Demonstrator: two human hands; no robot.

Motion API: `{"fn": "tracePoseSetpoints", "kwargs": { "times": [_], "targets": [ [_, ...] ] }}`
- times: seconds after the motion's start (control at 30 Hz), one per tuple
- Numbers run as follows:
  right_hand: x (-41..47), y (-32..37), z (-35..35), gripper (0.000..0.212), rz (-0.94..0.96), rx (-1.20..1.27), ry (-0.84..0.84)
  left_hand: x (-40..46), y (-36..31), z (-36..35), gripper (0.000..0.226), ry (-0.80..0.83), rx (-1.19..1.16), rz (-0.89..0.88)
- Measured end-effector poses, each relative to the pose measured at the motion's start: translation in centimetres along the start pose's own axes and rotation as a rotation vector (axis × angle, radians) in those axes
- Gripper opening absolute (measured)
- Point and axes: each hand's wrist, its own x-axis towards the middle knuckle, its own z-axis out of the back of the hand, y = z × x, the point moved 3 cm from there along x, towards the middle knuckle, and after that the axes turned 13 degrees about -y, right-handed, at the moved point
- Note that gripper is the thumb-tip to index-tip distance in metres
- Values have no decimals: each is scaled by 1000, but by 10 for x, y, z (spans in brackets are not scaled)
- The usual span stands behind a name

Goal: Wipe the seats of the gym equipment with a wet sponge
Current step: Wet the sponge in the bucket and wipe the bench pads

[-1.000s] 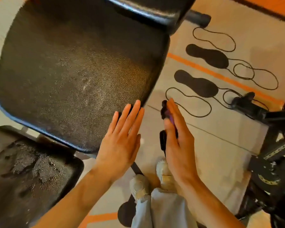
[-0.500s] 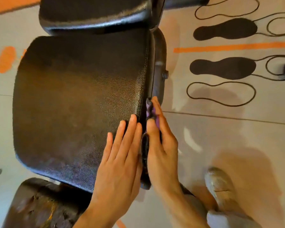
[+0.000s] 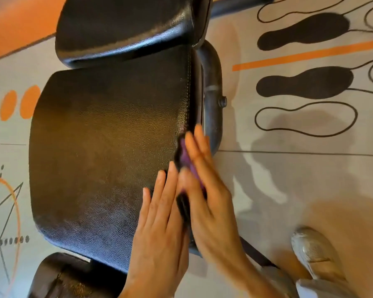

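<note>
Along the right-hand side edge of the black textured-leather seat pad (image 3: 108,151), the right hand (image 3: 205,190) presses a purple sponge with a dark scouring face (image 3: 184,155) against the stitched side wall of the pad. The fingers (image 3: 199,143) of that hand lie straight and close together over the sponge, flat on it, not curled round it; the frame is motion-blurred here, so the thumb's position cannot be told. The sponge stands on edge, its long axis running parallel to the pad's side edge, toward the black leather backrest pad (image 3: 125,29) at the top of the view.

The left hand (image 3: 159,224) rests flat on the top surface of the seat pad just beside the right hand, fingers straight and together, holding nothing. It appears to brace the pad.

The relation that matters: the unwiped run of side edge lies directly ahead of the right fingertips, along the sponge's own long axis, between the seat pad and the dark curved metal frame tube (image 3: 212,100). The right hand is the nearer and is already on the line. Judgement: a straight push forward would cover it; the narrow gap beside the tube could snag the sponge.

A second worn black pad (image 3: 60,278) shows at the lower left.
</note>
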Motion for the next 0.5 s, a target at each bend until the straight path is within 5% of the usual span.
{"fn": "tracePoseSetpoints", "kwargs": {
  "times": [0.23,0.4,0.5],
  "targets": [
    [117,2,-18,39,-89,38,-103,1,-3,0,67,-31,-7,7],
    [18,4,-4,49,-55,52,-31,1,-2,1,67,-14,-18,13],
    [58,1,-9,46,-16,-11,-48,1,0,1,68,-12,-20,12]
  ]
}}
